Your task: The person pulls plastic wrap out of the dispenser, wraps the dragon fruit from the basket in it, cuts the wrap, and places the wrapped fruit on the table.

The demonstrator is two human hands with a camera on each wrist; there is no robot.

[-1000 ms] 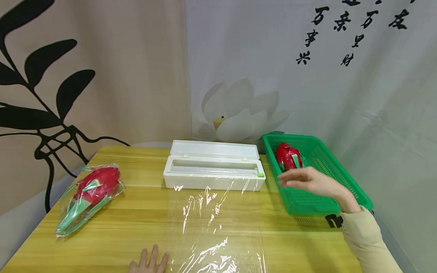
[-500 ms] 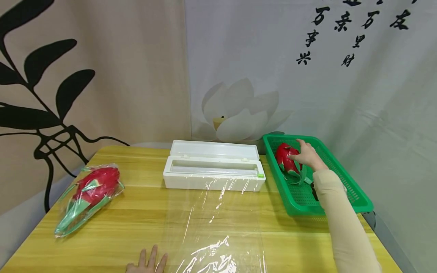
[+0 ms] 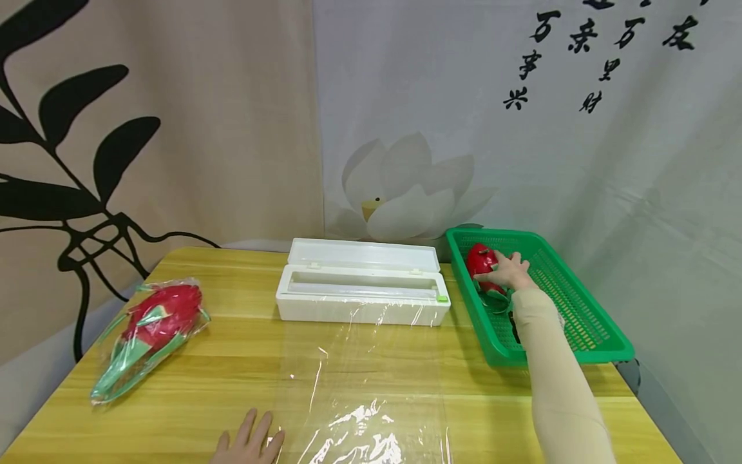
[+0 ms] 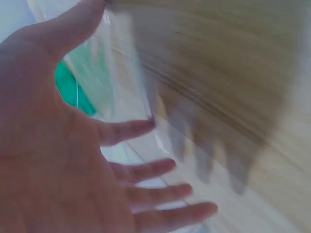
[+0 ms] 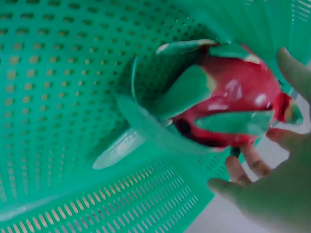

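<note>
A red dragon fruit with green scales (image 5: 233,90) lies in the green plastic basket (image 3: 580,290), with long green leaf-like pieces (image 5: 146,121) beside it. My right hand (image 3: 510,272) is at the fruit, its fingers spread about one end; in the right wrist view the fingertips (image 5: 250,162) come right up to the red skin. Flat at the table's front, my left hand (image 3: 249,443) lies with fingers straight at the left edge of a sheet of cling film (image 3: 359,380). This film runs forward from a white cling film dispenser (image 3: 362,312) whose lid stands up.
Another dragon fruit with a long green piece, wrapped in clear film (image 3: 156,332), lies at the left of the wooden table (image 3: 243,361). Printed curtains (image 3: 232,129) hang behind. The basket overhangs the table's right edge.
My right hand has moved from over the basket's near left rim into it, then leftward to the dragon fruit. The left hand has shifted very slightly; the film now lies with fewer creases.
</note>
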